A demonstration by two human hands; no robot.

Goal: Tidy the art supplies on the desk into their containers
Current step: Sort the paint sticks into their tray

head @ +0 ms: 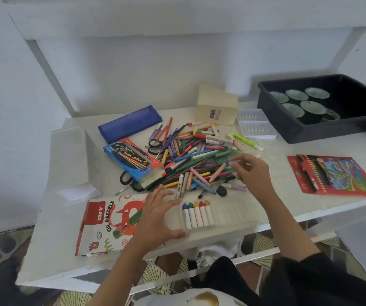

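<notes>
Arching over the left end of the white tray [232, 214], our left hand [157, 215] is spread, fingers straight, thumb wide at the tray's near edge, gripping nothing. We cannot tell whether it touches the tray. Five pastels [197, 214] lie side by side in the tray, just beside that hand.

Our right hand [252, 171] has loosely curled fingertips [234, 164] at the right edge of the heap of pens and crayons [190, 160]. We cannot tell whether they pinch anything.

The oil pastels box [109, 224] lies flat under the left wrist. A blue watercolour box [133, 161] rests on the heap's left side, with scissors [155, 145] beside it and a blue pencil case [130, 123] beyond. A cream box [218, 106] stands behind the heap.

Far right on the desk [299, 199] are a red pencil packet [336, 175] and a black bin [310, 129] holding cups [297, 94].
</notes>
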